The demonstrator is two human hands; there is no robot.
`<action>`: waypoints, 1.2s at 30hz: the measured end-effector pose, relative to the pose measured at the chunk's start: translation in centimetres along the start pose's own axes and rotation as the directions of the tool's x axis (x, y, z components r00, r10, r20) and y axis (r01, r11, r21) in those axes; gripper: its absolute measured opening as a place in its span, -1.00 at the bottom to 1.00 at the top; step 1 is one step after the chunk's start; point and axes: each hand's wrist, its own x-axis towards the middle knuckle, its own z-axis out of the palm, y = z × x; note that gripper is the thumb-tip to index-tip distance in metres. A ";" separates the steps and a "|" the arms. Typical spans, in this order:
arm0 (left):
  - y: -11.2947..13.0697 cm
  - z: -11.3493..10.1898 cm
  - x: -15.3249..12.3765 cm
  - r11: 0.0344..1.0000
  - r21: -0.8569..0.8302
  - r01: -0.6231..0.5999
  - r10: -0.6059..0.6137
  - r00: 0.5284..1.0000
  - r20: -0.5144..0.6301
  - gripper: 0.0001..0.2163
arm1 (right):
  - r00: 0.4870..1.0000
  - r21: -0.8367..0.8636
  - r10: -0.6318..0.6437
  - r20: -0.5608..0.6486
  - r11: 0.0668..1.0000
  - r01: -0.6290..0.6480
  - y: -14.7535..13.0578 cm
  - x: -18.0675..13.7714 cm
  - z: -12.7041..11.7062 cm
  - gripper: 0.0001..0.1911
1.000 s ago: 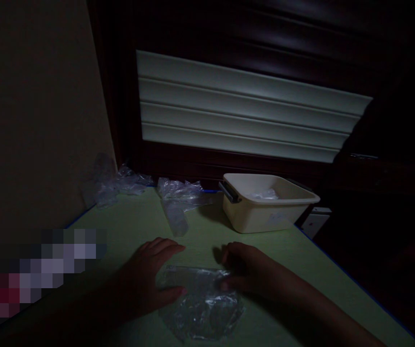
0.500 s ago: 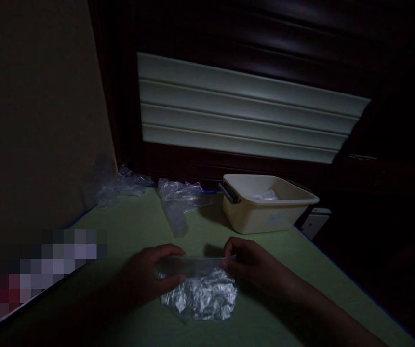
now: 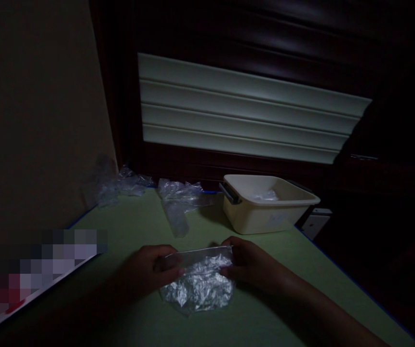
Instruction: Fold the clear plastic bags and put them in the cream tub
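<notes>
A clear plastic bag (image 3: 200, 284) with crinkled, shiny clear material inside lies low over the green tabletop (image 3: 127, 318), close in front of me. My left hand (image 3: 156, 270) pinches its left upper corner, thumb in front and fingers behind. At the right upper corner, my right hand (image 3: 245, 265) grips the bag the same way. The bag's top edge runs straight between both hands, slanting slightly up to the right. Whether that edge is sealed I cannot tell.
A cream plastic bin (image 3: 265, 214) with dark handles stands at the back right, clear plastic inside. Crumpled clear bags (image 3: 180, 195) lie at the back, with more clear plastic (image 3: 127, 183) by the wall. A silver device (image 3: 315, 222) sits beyond the right table edge.
The bag's top edge has risen and tilted up on the right. My right hand's grip has closed around the corner, and the bag's contents have spread upward a little.
</notes>
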 end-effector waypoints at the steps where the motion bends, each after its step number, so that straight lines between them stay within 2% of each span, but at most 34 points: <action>1: -0.1 0.0 0.0 1.000 -0.023 -0.002 0.002 1.000 0.012 -0.70 | 1.000 0.002 -0.003 -0.011 1.000 0.003 0.0 0.0 0.0 -0.58; 3: -0.2 0.1 0.1 0.999 -0.037 -0.020 0.021 0.999 0.027 -0.73 | 1.000 0.008 -0.008 -0.025 1.000 0.008 0.0 0.1 0.0 -0.59; 6: -0.4 0.0 0.2 0.998 0.027 -0.049 0.048 0.998 0.032 -0.79 | 0.999 -0.017 -0.006 -0.037 1.000 0.006 0.4 0.3 -0.1 -0.63; 9: -0.3 -0.2 0.1 0.991 0.092 -0.094 0.089 0.995 0.050 -0.80 | 0.998 -0.119 -0.023 -0.053 0.993 0.016 0.8 0.4 -0.5 -0.71; 13: -0.5 -0.3 -0.2 0.957 0.197 -0.214 0.211 0.977 0.037 -0.82 | 0.999 -0.247 -0.033 -0.042 0.969 0.021 0.8 0.4 -0.7 -0.81; 16: -1.0 -0.1 -0.2 0.917 0.257 -0.306 0.310 0.951 0.026 -0.84 | 0.997 -0.297 -0.060 -0.047 0.954 0.044 0.7 0.4 -0.7 -0.90; 19: -1.1 0.1 -0.1 0.856 0.314 -0.411 0.425 0.905 0.025 -0.83 | 0.997 -0.378 -0.072 -0.027 0.924 0.056 0.5 0.1 -0.8 -0.95; 22: -1.1 0.1 -0.3 0.769 0.383 -0.512 0.531 0.845 0.062 -0.81 | 0.991 -0.471 -0.125 0.044 0.872 0.131 -0.1 -0.7 -0.9 -0.79; 24: -1.1 0.1 -0.4 0.712 0.437 -0.549 0.571 0.815 0.094 -0.82 | 0.977 -0.559 -0.207 0.041 0.806 0.194 -0.8 -1.4 -0.9 -0.62; 26: -1.2 0.3 -0.6 0.671 0.492 -0.555 0.584 0.804 0.111 -0.82 | 0.957 -0.671 -0.289 -0.013 0.712 0.206 -1.6 -2.0 -0.7 -0.52; 28: -1.2 0.6 -0.7 0.642 0.541 -0.543 0.584 0.804 0.114 -0.82 | 0.929 -0.773 -0.364 -0.062 0.607 0.186 -2.5 -2.4 0.0 -0.50; 30: -1.0 0.8 -1.0 0.611 0.584 -0.534 0.581 0.804 0.127 -0.81 | 0.900 -0.840 -0.435 -0.040 0.503 0.205 -3.1 -2.8 1.0 -0.52; 33: -0.7 1.1 -1.1 0.546 0.638 -0.543 0.599 0.786 0.157 -0.81 | 0.878 -0.882 -0.440 0.190 0.316 0.349 -2.6 -3.1 2.9 -0.54; 35: -0.8 1.2 -1.0 0.503 0.662 -0.556 0.635 0.757 0.154 -0.81 | 0.804 -0.850 -0.416 0.425 0.122 0.512 -1.0 -3.0 3.9 -0.38; 36: -0.9 1.3 -0.9 0.489 0.673 -0.555 0.647 0.748 0.147 -0.82 | 0.761 -0.832 -0.421 0.494 0.025 0.554 0.0 -2.9 4.3 -0.40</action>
